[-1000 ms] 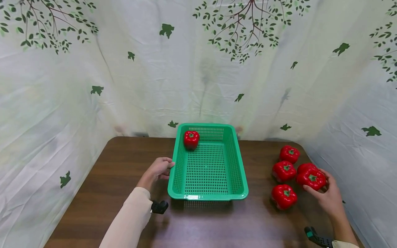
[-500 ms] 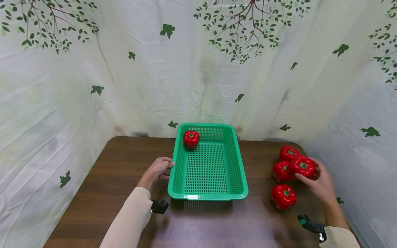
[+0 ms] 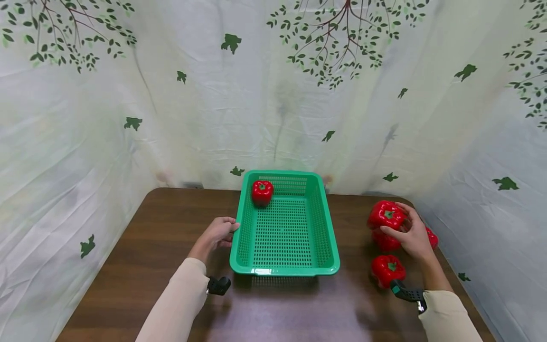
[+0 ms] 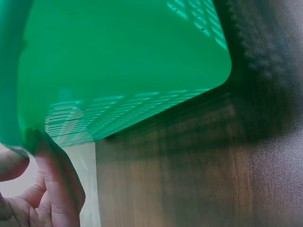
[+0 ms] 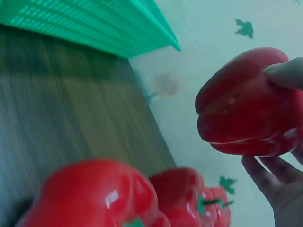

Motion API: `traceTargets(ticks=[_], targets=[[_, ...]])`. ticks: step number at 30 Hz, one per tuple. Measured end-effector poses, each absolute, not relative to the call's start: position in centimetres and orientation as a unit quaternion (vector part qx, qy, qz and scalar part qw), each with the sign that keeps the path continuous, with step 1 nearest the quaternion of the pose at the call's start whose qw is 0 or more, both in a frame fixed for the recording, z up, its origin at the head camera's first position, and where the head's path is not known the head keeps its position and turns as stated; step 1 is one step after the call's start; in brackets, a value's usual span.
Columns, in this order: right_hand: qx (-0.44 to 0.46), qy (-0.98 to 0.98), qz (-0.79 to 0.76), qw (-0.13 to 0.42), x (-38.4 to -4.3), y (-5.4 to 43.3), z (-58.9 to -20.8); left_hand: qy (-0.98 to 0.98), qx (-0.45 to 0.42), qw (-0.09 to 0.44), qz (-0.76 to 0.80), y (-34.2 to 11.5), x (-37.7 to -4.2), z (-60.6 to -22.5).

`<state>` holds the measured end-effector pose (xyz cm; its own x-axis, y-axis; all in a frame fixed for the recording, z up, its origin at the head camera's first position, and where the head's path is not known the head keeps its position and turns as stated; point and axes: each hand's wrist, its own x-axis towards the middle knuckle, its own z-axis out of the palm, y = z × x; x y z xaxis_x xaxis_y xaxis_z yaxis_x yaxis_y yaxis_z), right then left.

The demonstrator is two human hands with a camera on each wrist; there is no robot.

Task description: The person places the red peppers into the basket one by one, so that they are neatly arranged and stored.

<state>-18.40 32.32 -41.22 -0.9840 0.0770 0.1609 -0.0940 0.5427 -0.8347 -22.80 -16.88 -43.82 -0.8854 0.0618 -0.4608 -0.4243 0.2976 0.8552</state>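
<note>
My left hand (image 3: 219, 232) pinches the left rim of a green perforated plastic basket (image 3: 334, 237); in the left wrist view its thumb and fingers (image 4: 59, 182) close on the rim. One red bell pepper (image 3: 262, 192) sits in the basket's far left corner. On the right, my right hand (image 3: 413, 236) holds another red bell pepper (image 3: 386, 214) above the ones on the table. The right wrist view shows this held pepper (image 5: 241, 104) between thumb and fingers, clear of the rest. Below it are more peppers (image 3: 383, 241), partly covered by the hand.
A brown wooden table (image 3: 188, 209) carries everything. Another pepper (image 3: 388, 270) lies nearer the front, and one (image 3: 432, 238) peeks out right of the hand near the table's edge. A white leaf-printed cloth (image 3: 205, 104) hangs behind and at both sides.
My right hand has lifted the bell pepper from the right side of the group and carried it left and away from me, over the other peppers. My left hand stays at the basket rim.
</note>
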Motion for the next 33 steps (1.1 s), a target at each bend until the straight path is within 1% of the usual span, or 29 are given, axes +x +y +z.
traceTargets(ticks=[7,20,26,33], targets=[[0.018,-0.862,0.503,0.055,-20.0,30.4,-41.1,0.776,-0.114,0.208,0.584,-17.2,-22.7,-43.9],[0.040,-0.853,0.520,0.032,-22.3,27.2,-40.2,0.771,-0.109,0.203,0.593,-17.3,-22.6,-43.8],[0.050,-0.847,0.529,0.026,-22.9,26.0,-40.0,0.769,-0.110,0.206,0.594,-17.1,-22.7,-43.9],[0.070,-0.824,0.562,0.032,-23.5,24.5,-40.0,0.767,-0.111,0.209,0.596,-17.2,-22.7,-44.1]])
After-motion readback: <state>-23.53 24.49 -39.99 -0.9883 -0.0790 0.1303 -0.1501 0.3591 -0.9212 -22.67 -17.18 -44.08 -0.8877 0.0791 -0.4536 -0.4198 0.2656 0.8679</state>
